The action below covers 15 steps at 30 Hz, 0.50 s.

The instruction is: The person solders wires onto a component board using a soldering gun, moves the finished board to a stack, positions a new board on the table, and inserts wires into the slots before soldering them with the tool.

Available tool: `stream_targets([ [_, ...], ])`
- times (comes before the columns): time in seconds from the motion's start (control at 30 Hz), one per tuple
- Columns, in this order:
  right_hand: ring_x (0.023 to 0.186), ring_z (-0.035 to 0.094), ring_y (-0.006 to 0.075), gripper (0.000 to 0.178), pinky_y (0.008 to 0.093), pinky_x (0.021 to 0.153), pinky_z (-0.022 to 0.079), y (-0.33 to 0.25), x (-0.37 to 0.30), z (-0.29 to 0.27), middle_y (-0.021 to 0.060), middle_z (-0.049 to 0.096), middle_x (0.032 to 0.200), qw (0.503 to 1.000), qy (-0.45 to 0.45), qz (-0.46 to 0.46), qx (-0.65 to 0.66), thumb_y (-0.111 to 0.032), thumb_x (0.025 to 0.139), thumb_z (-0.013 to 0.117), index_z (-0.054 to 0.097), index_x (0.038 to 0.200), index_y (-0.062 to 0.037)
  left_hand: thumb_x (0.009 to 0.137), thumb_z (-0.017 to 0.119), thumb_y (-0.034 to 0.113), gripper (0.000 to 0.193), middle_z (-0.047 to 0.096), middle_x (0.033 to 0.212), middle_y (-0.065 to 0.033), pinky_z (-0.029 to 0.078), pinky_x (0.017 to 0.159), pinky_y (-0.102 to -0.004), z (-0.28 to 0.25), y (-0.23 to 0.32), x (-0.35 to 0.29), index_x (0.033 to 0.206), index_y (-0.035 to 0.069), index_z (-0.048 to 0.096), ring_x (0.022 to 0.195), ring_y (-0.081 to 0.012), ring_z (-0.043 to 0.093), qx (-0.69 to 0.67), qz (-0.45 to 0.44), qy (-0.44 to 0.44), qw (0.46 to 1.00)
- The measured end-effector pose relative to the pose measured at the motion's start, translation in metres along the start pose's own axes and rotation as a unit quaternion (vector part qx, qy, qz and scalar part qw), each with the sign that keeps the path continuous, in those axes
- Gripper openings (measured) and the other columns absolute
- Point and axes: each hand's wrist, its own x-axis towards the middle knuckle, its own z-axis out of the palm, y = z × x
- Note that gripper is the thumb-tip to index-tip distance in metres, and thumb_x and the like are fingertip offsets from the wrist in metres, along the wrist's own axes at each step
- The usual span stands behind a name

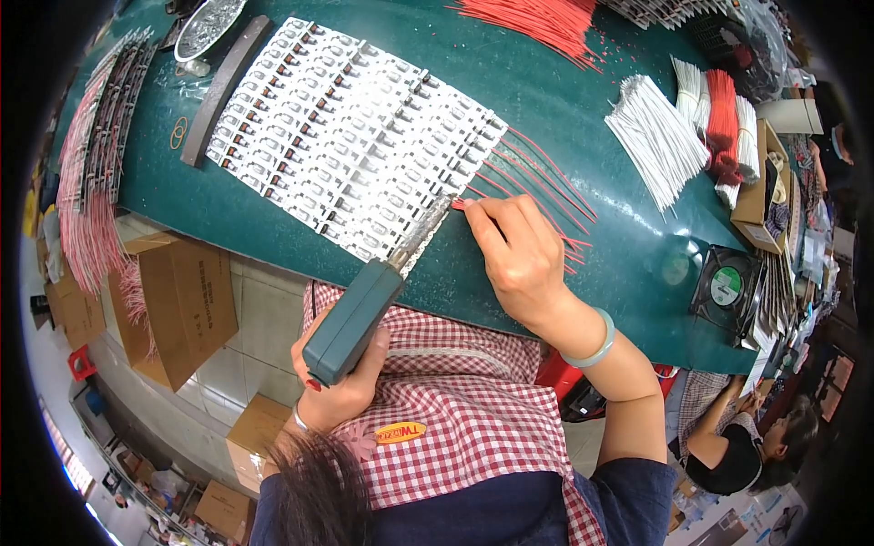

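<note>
My left hand (350,387) is wrapped round the dark green handle of a soldering gun (353,320). Its metal tip reaches up to the right edge of a white panel of small circuit boards (350,123), close to my right fingertips. My right hand (521,250) pinches the end of a red wire (460,205) at that edge. Several other red wires (555,173) trail to the right from the panel's edge. Rows of small metal and dark parts cover the panel.
A dark curved bar (228,89) lies along the panel's left side. Bundles of white wires (657,136) and red wires (537,23) lie beyond. A black fan (726,284) stands at right. Wired panels (105,118) hang at left above a cardboard box (187,305). Another person (742,446) sits at lower right.
</note>
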Motion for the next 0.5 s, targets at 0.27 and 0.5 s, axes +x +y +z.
stream_targets([
  [0.27, 0.077, 0.059, 0.022, 0.026, 0.0305, 0.06, 0.049, 0.0, -0.002, 0.004, 0.0096, 0.061, 0.087, 1.0, 0.02, -0.005, -0.008, 0.0, 0.069, 0.069, 0.066, 0.094, 0.0051, 0.079, 0.074, 0.002, 0.021, 0.069, 0.088, -0.0143, 0.054, 0.066, -0.0304, 0.0, -0.012, -0.011, 0.098, -0.004, 0.069, 0.073, -0.0234, 0.069, -0.027, 0.007, 0.032, 0.999],
  [0.5, 0.076, 0.058, 0.0222, 0.027, 0.0306, 0.06, 0.05, -0.008, -0.004, 0.0, 0.0102, 0.062, 0.089, 1.0, 0.026, -0.011, 0.008, 0.001, 0.068, 0.069, 0.066, 0.095, 0.0061, 0.077, 0.074, 0.0, 0.021, 0.069, 0.086, -0.0144, 0.054, 0.066, -0.0318, 0.001, -0.014, -0.011, 0.096, -0.005, 0.07, 0.073, -0.0251, 0.069, -0.02, 0.038, 0.047, 0.998],
])
